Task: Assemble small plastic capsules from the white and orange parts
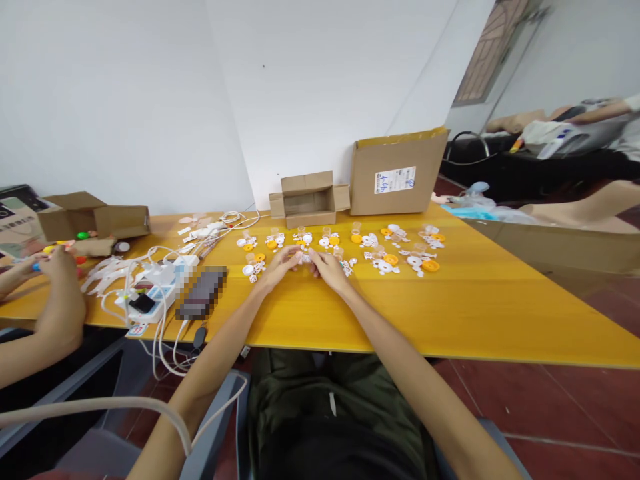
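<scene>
My left hand [279, 268] and my right hand [329, 268] meet above the yellow table, fingertips pinched together. Between them is a small white plastic part [305, 258], too small to make out further. Around and behind my hands lie little groups of plastic pieces: white discs and gear-like wheels [385, 266], orange round caps [430, 265] and clear cups [326, 233]. A few white pieces [347, 267] lie close by my right hand. To the left of my left hand is another group with an orange cap [259, 257] and a white disc [248, 270].
An open small carton [309, 203] and a large closed box [397, 173] stand against the wall. At left are a power strip [165, 293] with tangled white cables and a blurred-out dark device [203, 293]. A co-worker's arm [65, 300] works beside another open carton [120, 220].
</scene>
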Demonstrator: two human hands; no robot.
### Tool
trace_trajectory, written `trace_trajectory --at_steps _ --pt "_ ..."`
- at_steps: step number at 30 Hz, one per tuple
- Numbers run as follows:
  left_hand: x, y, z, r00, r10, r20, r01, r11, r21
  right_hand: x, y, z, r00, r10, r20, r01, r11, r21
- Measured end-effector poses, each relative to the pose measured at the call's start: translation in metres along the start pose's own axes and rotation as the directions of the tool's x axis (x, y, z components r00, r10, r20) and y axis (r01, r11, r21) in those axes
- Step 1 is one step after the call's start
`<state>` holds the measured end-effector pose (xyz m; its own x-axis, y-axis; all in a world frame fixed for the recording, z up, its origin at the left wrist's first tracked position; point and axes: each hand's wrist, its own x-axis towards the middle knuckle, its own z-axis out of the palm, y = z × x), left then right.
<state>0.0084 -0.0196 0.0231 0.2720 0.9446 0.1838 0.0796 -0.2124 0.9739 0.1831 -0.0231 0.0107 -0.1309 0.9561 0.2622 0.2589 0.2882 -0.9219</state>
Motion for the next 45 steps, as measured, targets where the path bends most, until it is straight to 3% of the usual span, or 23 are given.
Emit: trace_trajectory --at_steps 3,14,24,30,36,45 --pt "0.000 0.001 0.001 0.999 -0.038 -0.018 0.038 0.999 0.024 -0.001 -0.003 -0.001 1.000 0.016 0.018 -0.016 1.000 -0.003" --pt "-0.001 0.006 0.001 0.999 0.024 0.037 -0.027 0.998 0.063 -0.001 -0.003 0.000 0.999 0.012 0.051 -0.013 1.000 0.023" --pt "0.001 -0.002 -0.002 0.983 0.180 0.045 -0.183 0.980 0.082 -0.001 -0.004 0.000 0.999 0.017 0.036 -0.019 0.999 0.049" --pt "0.001 0.000 -0.001 0.990 0.139 -0.033 -0.135 0.987 0.087 -0.001 -0.004 0.000 0.998 -0.003 0.059 0.001 0.999 0.038" --pt "0.001 0.001 -0.002 0.998 0.057 0.040 -0.061 0.990 0.124 -0.002 -0.004 0.000 0.998 0.004 0.068 -0.007 0.999 0.040" --pt "0.002 -0.001 -0.001 0.983 0.177 0.045 -0.179 0.983 0.044 0.000 -0.002 0.000 0.998 0.025 0.054 -0.029 0.997 0.065"
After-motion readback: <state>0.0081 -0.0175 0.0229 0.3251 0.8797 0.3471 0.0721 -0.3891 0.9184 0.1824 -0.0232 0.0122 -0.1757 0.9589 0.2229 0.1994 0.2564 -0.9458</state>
